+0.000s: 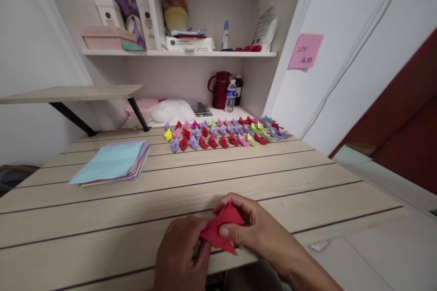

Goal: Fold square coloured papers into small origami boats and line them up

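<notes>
A piece of folded red paper (223, 229) is held over the front edge of the table, between both hands. My left hand (184, 248) pinches its left corner between thumb and fingers. My right hand (247, 220) grips it from the right, with the thumb pressed on the near face and the fingers behind. Farther back stand rows of small folded paper boats (213, 142) in red, purple, pink, yellow and green. On the left of the table lies a stack of coloured paper sheets (112, 161), light blue on top.
A small raised shelf (75, 93) on black legs stands at the back left. Behind the boats, a cabinet holds a dark red jug (220, 90), a water bottle (231, 96) and a white plastic bag (174, 111). The table's front edge (341, 232) runs close to my hands.
</notes>
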A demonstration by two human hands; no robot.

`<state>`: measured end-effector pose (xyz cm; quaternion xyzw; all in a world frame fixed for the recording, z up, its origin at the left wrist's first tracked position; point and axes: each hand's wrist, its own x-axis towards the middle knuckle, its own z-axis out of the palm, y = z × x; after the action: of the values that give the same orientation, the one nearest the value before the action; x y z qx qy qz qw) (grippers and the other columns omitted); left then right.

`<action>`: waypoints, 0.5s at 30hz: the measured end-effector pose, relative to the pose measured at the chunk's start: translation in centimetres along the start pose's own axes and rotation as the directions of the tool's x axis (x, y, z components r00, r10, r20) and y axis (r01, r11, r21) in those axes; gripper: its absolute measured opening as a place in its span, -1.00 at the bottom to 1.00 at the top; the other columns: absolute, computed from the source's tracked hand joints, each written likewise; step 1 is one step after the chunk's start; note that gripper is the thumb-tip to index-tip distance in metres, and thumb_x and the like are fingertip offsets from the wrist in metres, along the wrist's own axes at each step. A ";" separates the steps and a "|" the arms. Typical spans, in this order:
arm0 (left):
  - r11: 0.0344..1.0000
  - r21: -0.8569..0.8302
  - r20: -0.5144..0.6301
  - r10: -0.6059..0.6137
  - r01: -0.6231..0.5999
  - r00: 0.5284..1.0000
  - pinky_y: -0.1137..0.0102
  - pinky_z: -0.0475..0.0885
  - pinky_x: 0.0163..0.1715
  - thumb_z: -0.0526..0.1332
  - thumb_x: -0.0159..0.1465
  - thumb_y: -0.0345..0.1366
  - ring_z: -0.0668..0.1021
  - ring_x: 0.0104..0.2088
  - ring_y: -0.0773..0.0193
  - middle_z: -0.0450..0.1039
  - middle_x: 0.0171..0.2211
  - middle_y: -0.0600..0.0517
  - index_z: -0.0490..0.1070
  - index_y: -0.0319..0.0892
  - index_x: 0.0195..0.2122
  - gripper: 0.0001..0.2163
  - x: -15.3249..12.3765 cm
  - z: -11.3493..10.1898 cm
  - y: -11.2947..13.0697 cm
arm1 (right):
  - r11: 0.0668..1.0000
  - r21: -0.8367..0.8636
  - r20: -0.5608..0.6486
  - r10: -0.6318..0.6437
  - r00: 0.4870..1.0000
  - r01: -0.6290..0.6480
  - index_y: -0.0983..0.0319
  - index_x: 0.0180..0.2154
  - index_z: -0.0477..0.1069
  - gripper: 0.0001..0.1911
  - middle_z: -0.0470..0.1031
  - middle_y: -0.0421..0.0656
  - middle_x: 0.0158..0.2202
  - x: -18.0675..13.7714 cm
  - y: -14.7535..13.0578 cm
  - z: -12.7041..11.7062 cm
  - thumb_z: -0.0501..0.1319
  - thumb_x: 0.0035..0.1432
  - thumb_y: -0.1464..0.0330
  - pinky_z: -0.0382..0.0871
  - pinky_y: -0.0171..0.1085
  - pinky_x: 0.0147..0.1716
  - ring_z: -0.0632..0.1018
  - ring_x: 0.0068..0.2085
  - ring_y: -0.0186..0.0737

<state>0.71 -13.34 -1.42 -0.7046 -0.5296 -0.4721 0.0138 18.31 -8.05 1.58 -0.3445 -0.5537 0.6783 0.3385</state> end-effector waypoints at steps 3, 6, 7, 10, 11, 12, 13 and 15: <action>0.964 -0.040 0.066 -0.259 0.262 0.963 0.39 0.53 -0.25 0.19 0.17 -0.35 0.62 -0.31 0.24 0.61 -0.32 0.09 0.53 -0.01 -0.23 -0.81 -0.1 0.1 -0.2 | 1.000 -0.025 -0.008 0.019 1.000 -0.019 0.27 -0.32 0.39 -0.68 0.32 -0.31 -0.51 0.1 0.4 -0.2 0.42 -0.05 0.26 0.15 -0.46 -0.57 0.25 -0.52 -0.44; 0.907 -0.087 0.273 -0.375 0.411 0.886 0.31 0.54 -0.14 0.17 0.16 -0.35 0.63 -0.16 0.18 0.62 -0.16 0.01 0.48 -0.06 -0.02 -0.66 -0.5 0.1 -0.5 | 0.998 -0.063 -0.028 -0.006 1.000 0.004 0.28 -0.32 0.40 -0.74 0.31 -0.31 -0.52 0.1 0.9 -0.3 0.38 0.00 0.28 0.15 -0.44 -0.56 0.25 -0.52 -0.43; 0.904 -0.111 0.317 -0.362 0.414 0.877 0.29 0.53 -0.08 0.17 0.15 -0.37 0.61 -0.09 0.16 0.59 -0.08 -0.01 0.42 -0.06 0.07 -0.58 -0.7 0.0 -0.6 | 0.997 -0.070 -0.034 -0.015 0.999 0.013 0.28 -0.32 0.40 -0.76 0.30 -0.31 -0.52 0.1 1.0 -0.3 0.36 0.02 0.29 0.15 -0.43 -0.55 0.25 -0.52 -0.42; 0.916 -0.148 0.314 -0.313 0.372 0.896 0.16 0.45 0.06 0.23 0.06 -0.40 0.50 0.11 0.09 0.45 0.13 -0.03 0.24 0.02 0.23 -0.35 -1.3 -0.3 -0.9 | 0.994 -0.083 -0.041 -0.071 0.997 0.068 0.28 -0.35 0.39 -0.81 0.27 -0.31 -0.51 0.2 1.1 -0.3 0.34 0.04 0.33 0.16 -0.41 -0.50 0.26 -0.49 -0.41; 0.919 -0.147 0.303 -0.310 0.365 0.901 0.12 0.44 0.07 0.27 0.05 -0.38 0.48 0.13 0.05 0.42 0.15 -0.04 0.21 0.03 0.25 -0.32 -1.4 -0.4 -1.0 | 0.991 -0.099 -0.045 -0.096 0.994 0.091 0.29 -0.37 0.38 -0.82 0.27 -0.30 -0.50 0.3 1.1 -0.3 0.33 0.04 0.34 0.15 -0.40 -0.48 0.26 -0.47 -0.40; 0.920 -0.140 0.305 -0.312 0.367 0.900 0.09 0.45 0.06 0.31 0.04 -0.34 0.48 0.12 0.03 0.42 0.15 -0.05 0.21 0.03 0.24 -0.31 -1.4 -0.5 -1.1 | 0.986 -0.122 -0.050 -0.119 0.992 0.112 0.29 -0.38 0.38 -0.83 0.27 -0.30 -0.50 0.3 1.1 -0.2 0.32 0.05 0.35 0.15 -0.40 -0.47 0.26 -0.46 -0.39; 0.921 -0.122 0.302 -0.321 0.370 0.898 0.08 0.48 0.02 0.33 0.05 -0.28 0.51 0.08 0.02 0.45 0.12 -0.06 0.25 0.03 0.21 -0.35 -1.2 -0.6 -1.2 | 0.981 -0.147 -0.054 -0.135 0.989 0.126 0.30 -0.39 0.38 -0.84 0.27 -0.29 -0.49 0.4 1.1 -0.2 0.31 0.05 0.36 0.15 -0.39 -0.45 0.26 -0.44 -0.38; 0.942 -0.045 0.259 -0.312 0.334 0.914 0.13 0.56 -0.12 0.34 0.09 -0.20 0.60 -0.05 0.03 0.57 -0.03 -0.04 0.43 -0.01 0.04 -0.55 -0.5 -0.8 -1.5 | 0.972 -0.195 -0.059 -0.144 0.988 0.130 0.30 -0.40 0.39 -0.87 0.28 -0.28 -0.49 0.4 1.0 -0.2 0.29 0.06 0.37 0.15 -0.38 -0.44 0.27 -0.43 -0.37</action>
<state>-0.92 -13.45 -2.05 -0.6607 -0.6148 -0.3992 -0.1617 18.15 -7.78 0.50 -0.3607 -0.6257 0.5843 0.3701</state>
